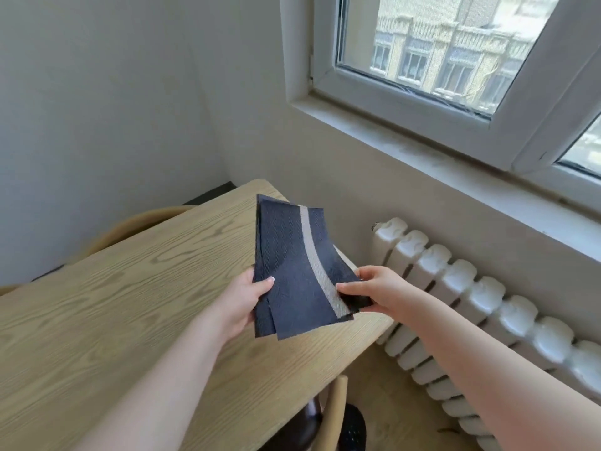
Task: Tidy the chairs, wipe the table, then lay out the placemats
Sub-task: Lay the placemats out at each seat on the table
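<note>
Left hand: my left hand (pixel 242 299) grips the near-left edge of the placemats (pixel 299 271), thumb on top.
Right hand: my right hand (pixel 374 289) pinches their right edge.
Placemats: a dark stack with one pale stripe, between my fingers, above the table (pixel 113 304).
Radiator: the radiator (pixel 471 304) is just beyond my right fingers.

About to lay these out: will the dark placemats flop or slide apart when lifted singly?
The placemats probably hold shape: they jut past both hands with little sag. Their fanned edges suggest the layers slip easily. They look thin, so likely light.
</note>
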